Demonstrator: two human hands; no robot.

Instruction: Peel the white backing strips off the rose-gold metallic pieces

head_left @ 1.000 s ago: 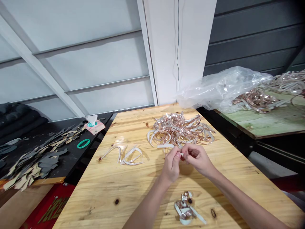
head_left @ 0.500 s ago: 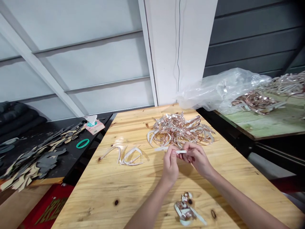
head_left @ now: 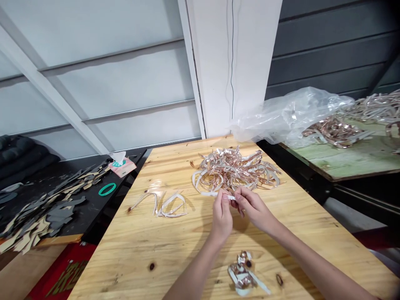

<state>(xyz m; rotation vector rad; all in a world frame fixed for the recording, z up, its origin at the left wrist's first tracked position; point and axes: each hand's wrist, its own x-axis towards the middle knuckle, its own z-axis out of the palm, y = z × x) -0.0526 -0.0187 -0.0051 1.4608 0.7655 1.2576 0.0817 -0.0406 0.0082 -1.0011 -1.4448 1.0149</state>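
Observation:
Pinched between the fingers of my left hand [head_left: 223,216] is a narrow white strip [head_left: 208,193], one end of which sticks out to the left. My right hand [head_left: 254,206] grips the same strip close by, thumb and fingers closed. Just beyond both hands lies a tangled pile of shiny copper-pink and white strips [head_left: 237,168]. A few loose strips [head_left: 171,206] curl on the wood to the left. Nearer me, between my forearms, sits a small heap of crumpled copper and white scraps [head_left: 243,275].
The wooden table [head_left: 125,250] is under everything. On its left, a black table holds grey and beige offcuts [head_left: 53,208], a green ring [head_left: 107,189] and a tissue pack [head_left: 122,166]. To the right, clear plastic sheeting [head_left: 290,116] overhangs a green-topped table [head_left: 331,162] with more strips.
My right hand has shifted slightly left, closer to my left hand, and less of the strip shows between them. The view has moved a little.

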